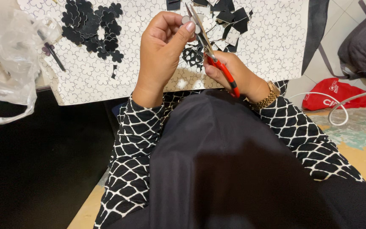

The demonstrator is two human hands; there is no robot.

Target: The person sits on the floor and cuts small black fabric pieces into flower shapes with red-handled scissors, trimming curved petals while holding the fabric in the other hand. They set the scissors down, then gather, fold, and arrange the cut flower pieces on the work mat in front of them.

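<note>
My left hand [162, 51] pinches a small pale flower-shaped cutout [190, 23] between thumb and fingers. My right hand [234, 72] grips red-handled scissors [217, 63], and their blades reach up to the cutout. Both hands hover over a white sheet [90, 80] printed with a flower outline pattern. A pile of black flower cutouts [94, 29] lies on the sheet at the left. Black and white offcut scraps [229, 21] lie behind the scissors. A gold watch [270, 96] sits on my right wrist.
A crumpled clear plastic bag [5, 55] rests at the far left beside a dark pen-like stick [54, 55]. A red bag [333, 94], a white cable [339, 110] and a dark grey bag [363, 46] lie on the floor at the right.
</note>
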